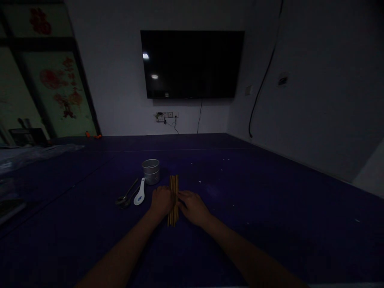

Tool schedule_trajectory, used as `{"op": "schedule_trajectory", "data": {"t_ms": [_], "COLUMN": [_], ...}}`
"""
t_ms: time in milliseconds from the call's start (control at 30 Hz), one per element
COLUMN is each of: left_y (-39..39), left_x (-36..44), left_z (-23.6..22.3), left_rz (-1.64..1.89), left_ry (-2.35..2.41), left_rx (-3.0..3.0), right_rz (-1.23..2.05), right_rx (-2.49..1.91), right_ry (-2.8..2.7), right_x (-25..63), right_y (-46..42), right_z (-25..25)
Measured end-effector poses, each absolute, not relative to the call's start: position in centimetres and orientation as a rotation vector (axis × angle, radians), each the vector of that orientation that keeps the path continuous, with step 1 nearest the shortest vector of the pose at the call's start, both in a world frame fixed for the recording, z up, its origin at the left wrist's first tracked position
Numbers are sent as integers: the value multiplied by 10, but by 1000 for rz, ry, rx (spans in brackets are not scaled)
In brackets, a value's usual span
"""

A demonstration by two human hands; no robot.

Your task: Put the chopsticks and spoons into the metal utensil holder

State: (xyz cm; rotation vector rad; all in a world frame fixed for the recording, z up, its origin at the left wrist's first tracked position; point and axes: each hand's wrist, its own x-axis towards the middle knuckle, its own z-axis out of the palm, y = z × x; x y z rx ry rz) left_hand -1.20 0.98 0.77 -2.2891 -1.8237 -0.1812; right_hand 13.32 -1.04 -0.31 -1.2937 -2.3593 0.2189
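Note:
A bundle of wooden chopsticks (174,216) lies lengthwise on the blue surface, side by side and roughly lined up. My left hand (162,201) is closed against the bundle's left side, its fingers curled and its thumb on the sticks. From the right, my right hand (194,207) touches the chopsticks with its fingertips, the index finger stretched out and the thumb apart from it. Left of my hands lie a white ceramic spoon (139,197) and metal spoons (121,201). Behind them stands a silver metal cup (151,173) with small holes low in its wall.
The blue surface (270,240) stretches to the walls, with small white scraps on it. Clear plastic wrapping (39,154) lies at the far left. A dark television (193,64) hangs on the back wall above sockets (170,115). A black cable (264,84) hangs on the right.

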Motion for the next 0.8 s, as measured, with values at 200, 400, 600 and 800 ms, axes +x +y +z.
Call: {"op": "schedule_trajectory", "data": {"t_ms": [200,400,600,800], "left_y": [11,10,8,9], "left_x": [-13,-12,-12,-15], "left_z": [9,13,19,20], "left_rz": [-206,-253,-320,-498], "left_ry": [-1835,-1908,-1939,-1939], "left_rx": [-2309,-2272,-2234,-2151], "right_rz": [218,224,226,222], "right_rx": [-1279,-1272,-1277,-1276], "right_ry": [-2358,-2355,-2353,-2375], "right_x": [134,134,134,133], "right_y": [-10,-11,-13,-11], "right_z": [-4,-3,-2,-3]}}
